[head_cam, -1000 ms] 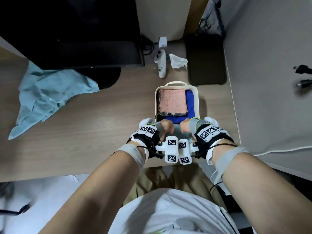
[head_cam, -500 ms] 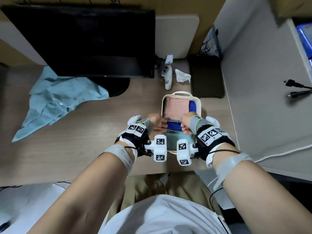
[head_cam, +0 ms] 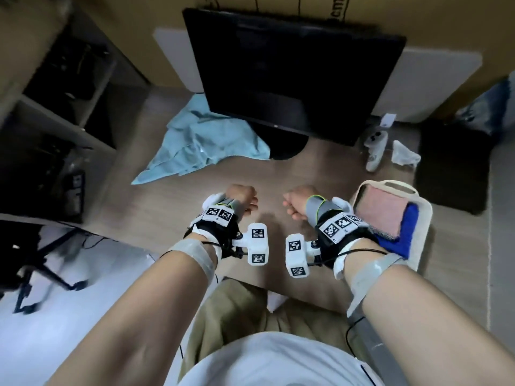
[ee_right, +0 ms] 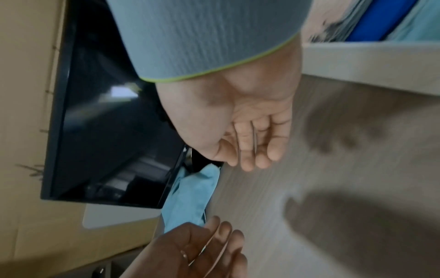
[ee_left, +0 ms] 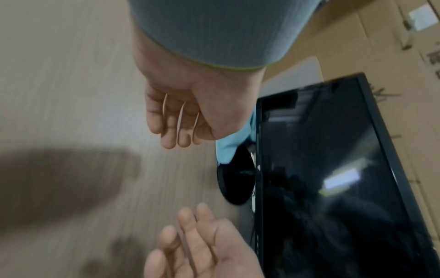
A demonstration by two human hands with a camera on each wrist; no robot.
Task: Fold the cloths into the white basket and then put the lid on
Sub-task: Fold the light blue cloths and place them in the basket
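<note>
Left hand [head_cam: 242,196] and right hand [head_cam: 296,203], both loosely curled and empty, hover over the table [head_cam: 178,207] left of the white basket [head_cam: 424,218] holding folded cloths [head_cam: 380,211].

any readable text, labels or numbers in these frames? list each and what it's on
"cm": printed on the cardboard box behind the monitor, cut off at the head view's top edge.
Square black-and-white marker codes on the wrist rigs: patterns, no words.
Printed patches on the cardboard in the left wrist view: too blurred to read.
Small mark on the monitor's lower bezel: too small to read.
</note>
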